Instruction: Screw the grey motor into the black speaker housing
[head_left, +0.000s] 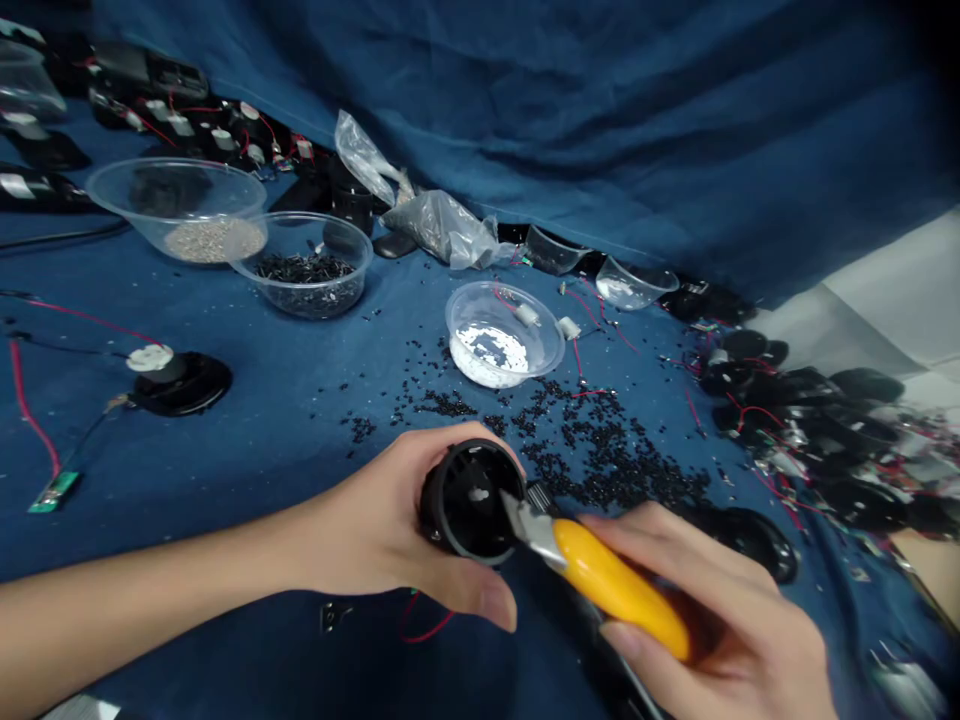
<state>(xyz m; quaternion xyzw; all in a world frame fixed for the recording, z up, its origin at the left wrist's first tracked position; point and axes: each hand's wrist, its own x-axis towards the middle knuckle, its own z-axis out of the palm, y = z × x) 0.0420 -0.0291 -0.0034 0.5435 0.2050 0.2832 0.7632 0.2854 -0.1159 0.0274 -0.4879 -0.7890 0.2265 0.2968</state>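
My left hand [397,515] is wrapped round a round black plastic housing [444,505], its open mouth tilted towards me. Something small and whitish shows deep inside it. In my right hand [720,610] is a pair of pliers [622,585] with yellow handles. Their metal jaws reach the housing's right rim, with the tip just inside the mouth; whether they bite on anything I cannot tell. Beneath my right hand lies a long dark part, mostly hidden. Loose small black pieces [600,450] are scattered on the cloth beyond both hands.
Clear bowls stand beyond: one with white bits [544,350], one with black screws or pins [360,262], one with beige grains [105,190]. A motor on a black base [184,390] sits left, wired to a green board [54,492]. Black parts and wires [840,430] pile up right.
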